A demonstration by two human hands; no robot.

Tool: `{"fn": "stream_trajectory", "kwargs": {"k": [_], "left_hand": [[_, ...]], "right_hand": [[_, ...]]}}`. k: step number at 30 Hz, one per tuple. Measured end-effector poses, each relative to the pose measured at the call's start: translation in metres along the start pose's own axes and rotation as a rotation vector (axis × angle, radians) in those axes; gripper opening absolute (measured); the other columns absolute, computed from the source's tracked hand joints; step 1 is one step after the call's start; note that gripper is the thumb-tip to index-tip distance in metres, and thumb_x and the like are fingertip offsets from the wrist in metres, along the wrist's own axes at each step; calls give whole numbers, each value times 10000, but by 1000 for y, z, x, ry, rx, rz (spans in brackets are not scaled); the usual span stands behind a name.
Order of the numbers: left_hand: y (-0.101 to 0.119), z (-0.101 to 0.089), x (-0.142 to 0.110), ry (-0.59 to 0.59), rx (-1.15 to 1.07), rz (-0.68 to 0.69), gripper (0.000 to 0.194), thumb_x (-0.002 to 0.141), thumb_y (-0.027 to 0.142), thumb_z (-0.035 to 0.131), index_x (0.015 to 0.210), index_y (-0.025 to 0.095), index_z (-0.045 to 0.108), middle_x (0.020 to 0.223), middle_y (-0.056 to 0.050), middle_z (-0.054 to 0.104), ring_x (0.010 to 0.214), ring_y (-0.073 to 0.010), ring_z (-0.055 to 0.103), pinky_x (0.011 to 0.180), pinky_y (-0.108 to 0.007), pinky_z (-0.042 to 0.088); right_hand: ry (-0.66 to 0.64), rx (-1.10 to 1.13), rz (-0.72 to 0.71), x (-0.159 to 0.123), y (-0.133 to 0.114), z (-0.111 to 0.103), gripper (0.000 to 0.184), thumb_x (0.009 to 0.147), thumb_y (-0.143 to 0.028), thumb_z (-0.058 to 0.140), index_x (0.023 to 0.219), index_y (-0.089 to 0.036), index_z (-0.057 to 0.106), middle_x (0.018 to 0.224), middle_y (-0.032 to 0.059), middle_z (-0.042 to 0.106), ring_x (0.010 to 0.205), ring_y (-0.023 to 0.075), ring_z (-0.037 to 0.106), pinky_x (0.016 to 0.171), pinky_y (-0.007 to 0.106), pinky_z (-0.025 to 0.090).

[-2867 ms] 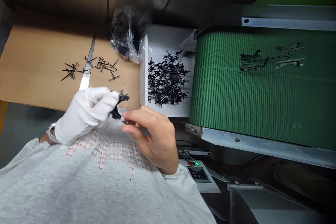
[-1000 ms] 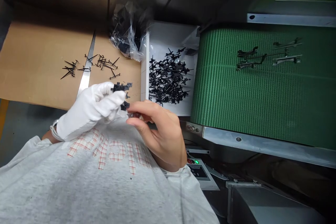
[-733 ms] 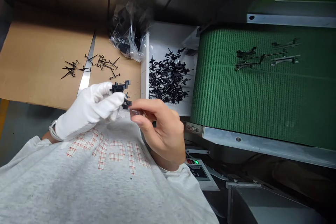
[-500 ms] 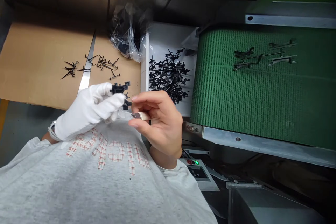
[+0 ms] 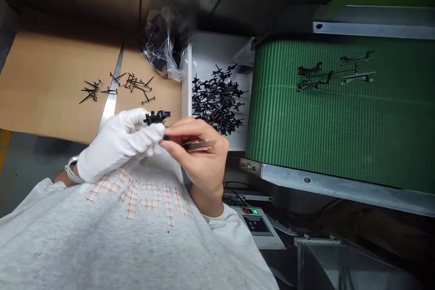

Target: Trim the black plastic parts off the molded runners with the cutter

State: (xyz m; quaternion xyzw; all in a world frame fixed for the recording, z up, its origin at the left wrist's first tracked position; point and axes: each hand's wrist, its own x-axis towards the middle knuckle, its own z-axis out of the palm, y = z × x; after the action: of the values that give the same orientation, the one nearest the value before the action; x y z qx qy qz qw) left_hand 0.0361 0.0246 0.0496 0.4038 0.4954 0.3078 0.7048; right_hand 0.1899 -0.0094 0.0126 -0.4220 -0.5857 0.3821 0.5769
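Tan cardboard covers the surface [image 5: 41, 72] on the left, where thin black pieces [image 5: 90, 93] lie scattered at various angles, some across a metal strip [image 5: 109, 109] that narrows away from the person. Next comes the left hand [image 5: 113, 147], in a white glove, closed in a pinch on a black part [image 5: 158, 118], held up off the surface in front of the shirt. Its visible upper stretch has a long axis running roughly left to right, the right end slightly higher and pointing toward the belt; the glove hides the middle. Behind it sits a clear plastic bag [image 5: 167, 56]. Bare, the right hand [image 5: 199, 161] brings thumb and forefinger together at the part's lower end while holding a flat blade-like strip [image 5: 201, 145] lengthwise left to right. Beyond, a white box [image 5: 185, 97] contains a tangled black heap [image 5: 217, 99]. Farthest right, several dark parts [image 5: 310, 85] lie on a green conveyor belt [image 5: 306, 140], mostly lengthwise left to right.
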Motion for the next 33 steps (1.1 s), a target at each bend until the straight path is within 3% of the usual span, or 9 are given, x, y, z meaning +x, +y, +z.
{"fn": "stream_trajectory", "kwargs": {"k": [5, 9, 12, 16, 22, 33], "left_hand": [[-5, 1, 2, 23, -134, 36, 442, 628, 462, 908, 739, 183, 585, 563, 46, 569, 406, -52, 426, 389, -188, 379], [-6, -4, 2, 38, -143, 31, 369, 679, 398, 887, 715, 162, 605, 546, 58, 526, 427, -30, 394, 455, -180, 426], [-5, -6, 1, 6, -100, 4, 353, 707, 401, 861, 685, 169, 595, 512, 49, 506, 412, -41, 388, 406, -176, 358], [-3, -7, 0, -36, -49, -40, 356, 690, 429, 843, 651, 188, 584, 460, 48, 453, 380, -60, 385, 376, -197, 315], [0, -10, -2, -58, 17, -26, 297, 715, 367, 800, 601, 188, 592, 432, 41, 442, 363, -57, 360, 375, -201, 311], [-2, -14, -4, -91, 26, -30, 342, 746, 402, 791, 569, 193, 585, 415, 45, 393, 351, -56, 304, 346, -207, 249]], "right_hand": [[-37, -47, 63, -3, 1, -2, 258, 894, -474, 738, 903, -217, 717, 734, -21, 689, 534, 89, 516, 460, 233, 409], [-138, -12, -9, -4, -2, -8, 465, 947, -651, 559, 1101, -237, 701, 851, 5, 721, 635, 121, 601, 564, 268, 524], [-184, -136, -49, -5, -5, -14, 352, 1045, -504, 465, 1219, -261, 649, 975, 22, 747, 749, 143, 673, 666, 303, 578], [-258, -299, -139, -5, -7, -17, 273, 1046, -428, 505, 1236, -271, 624, 1071, 27, 769, 695, 130, 666, 643, 311, 582], [-286, -286, -201, 2, -9, -17, 172, 1019, -326, 580, 1175, -278, 634, 864, -9, 755, 572, 128, 610, 542, 292, 530], [-393, -293, -224, 9, -16, -20, 137, 1026, -260, 546, 1118, -333, 616, 743, -48, 708, 568, 134, 615, 555, 277, 519]]}}
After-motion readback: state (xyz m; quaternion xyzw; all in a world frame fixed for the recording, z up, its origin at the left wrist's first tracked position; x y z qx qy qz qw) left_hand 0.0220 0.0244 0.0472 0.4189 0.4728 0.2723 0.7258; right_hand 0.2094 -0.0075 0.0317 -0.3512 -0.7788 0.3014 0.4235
